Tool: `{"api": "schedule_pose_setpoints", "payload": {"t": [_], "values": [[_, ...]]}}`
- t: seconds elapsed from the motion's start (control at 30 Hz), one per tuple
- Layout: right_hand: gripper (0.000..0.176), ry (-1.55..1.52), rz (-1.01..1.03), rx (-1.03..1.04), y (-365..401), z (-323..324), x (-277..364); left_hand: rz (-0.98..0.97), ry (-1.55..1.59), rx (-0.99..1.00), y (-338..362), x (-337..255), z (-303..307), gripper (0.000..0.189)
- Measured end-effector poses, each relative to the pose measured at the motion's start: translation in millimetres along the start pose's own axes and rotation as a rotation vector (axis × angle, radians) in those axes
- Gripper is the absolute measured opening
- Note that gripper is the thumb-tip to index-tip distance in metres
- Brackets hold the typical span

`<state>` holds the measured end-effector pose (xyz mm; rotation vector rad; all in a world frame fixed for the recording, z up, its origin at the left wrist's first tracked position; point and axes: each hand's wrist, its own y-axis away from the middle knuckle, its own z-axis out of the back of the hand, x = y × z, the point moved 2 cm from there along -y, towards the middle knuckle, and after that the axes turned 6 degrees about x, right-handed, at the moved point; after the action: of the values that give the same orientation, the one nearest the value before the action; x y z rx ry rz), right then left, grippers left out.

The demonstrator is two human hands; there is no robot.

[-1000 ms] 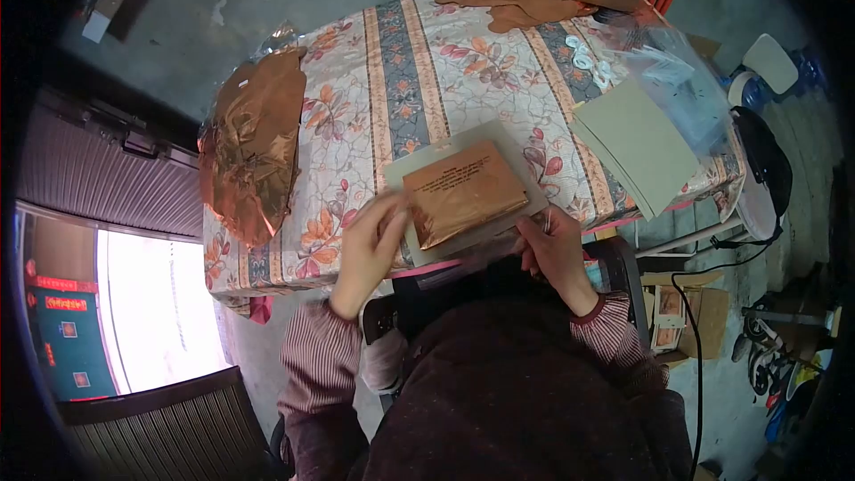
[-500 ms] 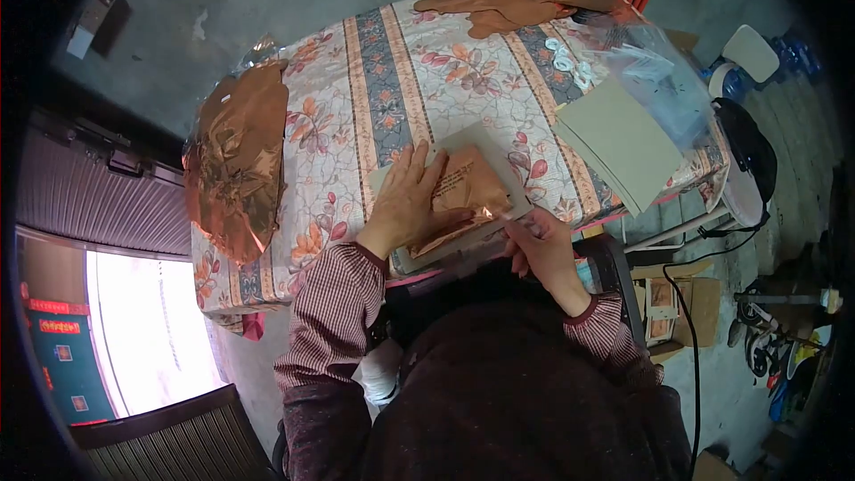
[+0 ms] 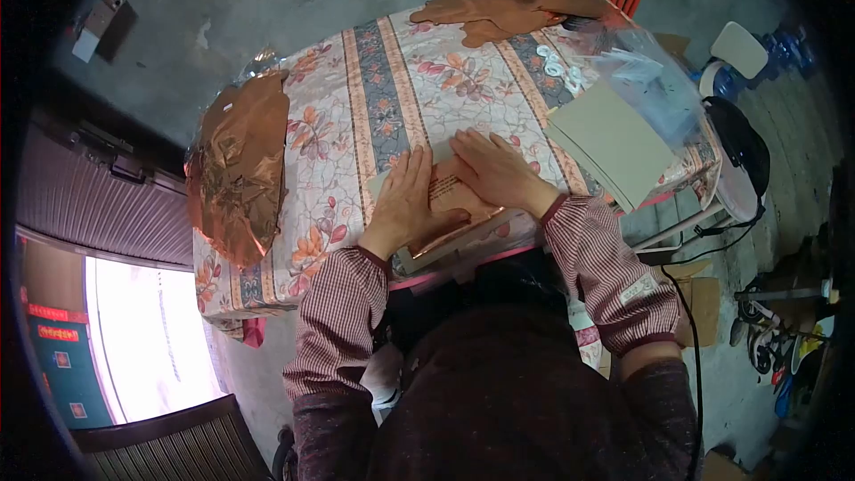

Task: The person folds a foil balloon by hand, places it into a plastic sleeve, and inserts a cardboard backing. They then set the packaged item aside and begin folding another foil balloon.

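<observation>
A copper-coloured foil packet (image 3: pixel 472 206) with small dark printing lies near the front edge of the table, on a pale grey-green board (image 3: pixel 441 152). My left hand (image 3: pixel 405 205) rests flat over the packet's left side, fingers pointing away from me and thumb stretched across its lower part. Opposite it, my right hand (image 3: pixel 500 174) presses flat on the packet's upper right, fingers out. Both hands hide much of the packet and board. Clear plastic seems to stick out along the front edge under the packet.
Stacked grey-green boards (image 3: pixel 614 142) lie to the right, beside clear plastic sheets (image 3: pixel 659 89) and white rolled pieces (image 3: pixel 557 64). Copper foil sheets (image 3: pixel 239 165) hang over the left end; more brown foil pieces (image 3: pixel 508 9) lie at the far edge. A flowered cloth (image 3: pixel 321 151) covers the table.
My right hand has moved from the packet's lower right corner, where its fingers were pinched, up onto the packet and now lies flat. My left hand has stayed in place.
</observation>
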<state>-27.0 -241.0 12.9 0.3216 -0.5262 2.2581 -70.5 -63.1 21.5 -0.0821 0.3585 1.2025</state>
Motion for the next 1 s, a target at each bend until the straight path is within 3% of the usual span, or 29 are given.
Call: {"api": "schedule_pose_setpoints", "payload": {"t": [0.07,0.13,0.2,0.23,0.3,0.33,0.4,0.43,0.5,0.57,0.63,0.77,1.0], "values": [[0.052,0.133,-0.039,0.142,2,-13,-7,0.020,0.009,0.014,-1,-3,1,0.118],[0.053,0.134,-0.044,0.143,3,-12,-3,0.044,0.012,0.034,1,1,-1,0.119],[0.053,0.144,-0.057,0.128,2,-10,-1,-0.078,0.004,-0.130,-1,8,-3,0.100],[0.053,0.141,-0.054,0.115,2,-10,-1,-0.079,0.003,-0.129,-5,15,-5,0.100],[0.053,0.134,-0.056,0.104,4,-10,-1,-0.053,0.434,-0.267,-16,36,1,0.065],[0.053,0.143,-0.054,0.094,4,-10,-1,-0.048,0.437,-0.267,-18,42,4,0.065],[0.053,0.151,-0.040,0.084,3,-8,0,0.023,0.430,-0.397,-22,55,16,0.035],[0.053,0.148,-0.029,0.076,3,-7,2,0.027,0.428,-0.403,-24,59,20,0.035],[0.053,0.146,-0.015,0.066,3,-3,5,0.105,0.485,-0.194,-33,67,25,0.028],[0.052,0.181,0.009,0.095,4,-2,7,0.096,0.480,-0.161,-47,74,24,0.026],[0.051,0.155,0.004,0.081,4,-3,5,0.198,0.761,0.112,-56,71,26,0.019],[0.050,0.139,-0.003,0.042,4,-7,3,0.120,0.857,0.182,-66,61,28,0.010],[0.048,0.086,-0.007,0.020,4,-7,-1,0.107,0.638,0.196,-62,69,33,0.010]]}}
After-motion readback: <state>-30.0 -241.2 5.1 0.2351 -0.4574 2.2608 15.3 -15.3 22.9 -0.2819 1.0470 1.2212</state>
